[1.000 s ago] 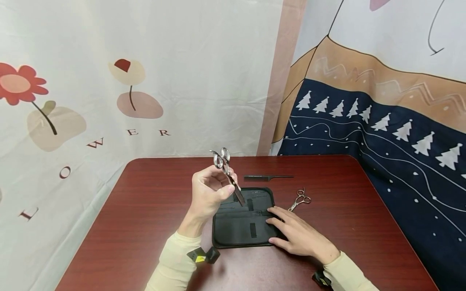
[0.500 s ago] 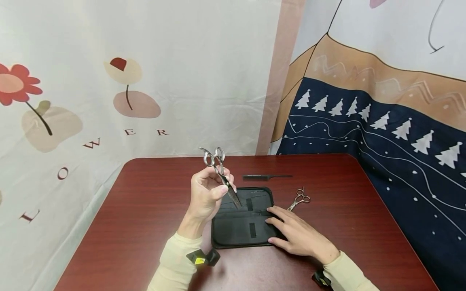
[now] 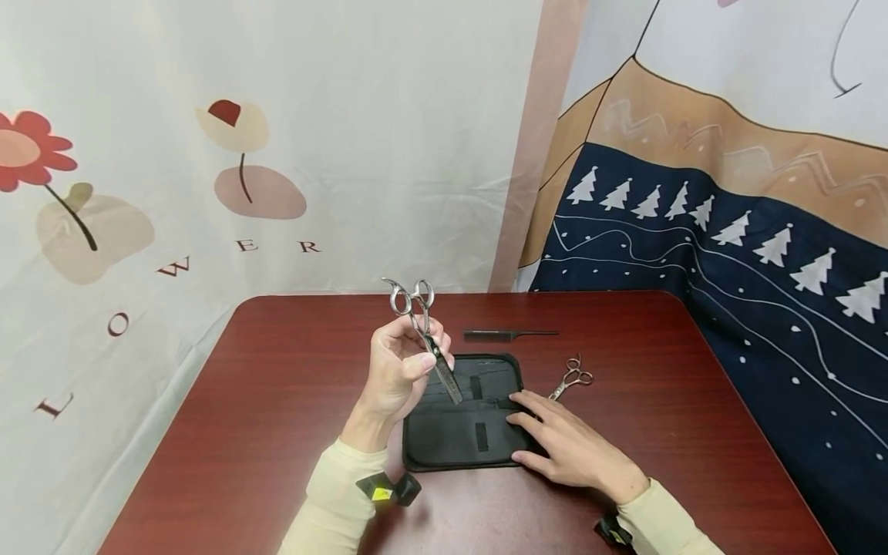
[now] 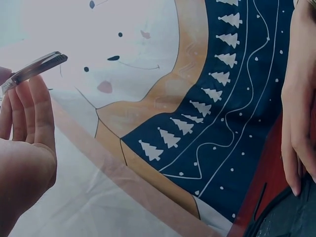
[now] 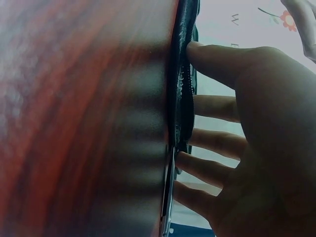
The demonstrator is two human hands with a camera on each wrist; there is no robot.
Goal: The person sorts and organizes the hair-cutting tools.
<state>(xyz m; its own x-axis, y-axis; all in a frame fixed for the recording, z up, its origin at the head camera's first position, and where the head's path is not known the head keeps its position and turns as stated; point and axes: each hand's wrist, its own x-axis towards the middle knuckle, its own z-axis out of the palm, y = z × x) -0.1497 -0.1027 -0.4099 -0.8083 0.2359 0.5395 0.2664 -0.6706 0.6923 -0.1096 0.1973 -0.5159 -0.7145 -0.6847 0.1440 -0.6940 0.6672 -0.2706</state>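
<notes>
Left hand (image 3: 397, 368) at frame centre, pinching thinning shears (image 3: 425, 337) mid-shaft, rings up, blade tip slanting down-right over the open black case (image 3: 444, 439). Right hand (image 3: 565, 447) flat, fingers spread, pressing the case's right half onto the tabletop (image 3: 277, 401); shears nearer the left.

The thinning scissors (image 3: 423, 333) pinched in the left hand (image 3: 397, 375) have been turned a little since a second ago: the finger rings, then seen nearly edge-on and overlapping, are now seen spread side by side and have been shifted slightly to the left. The blade tip, earlier held lower over the black case (image 3: 463, 416), is now tilted so that the toothed edge is shown more plainly.
</notes>
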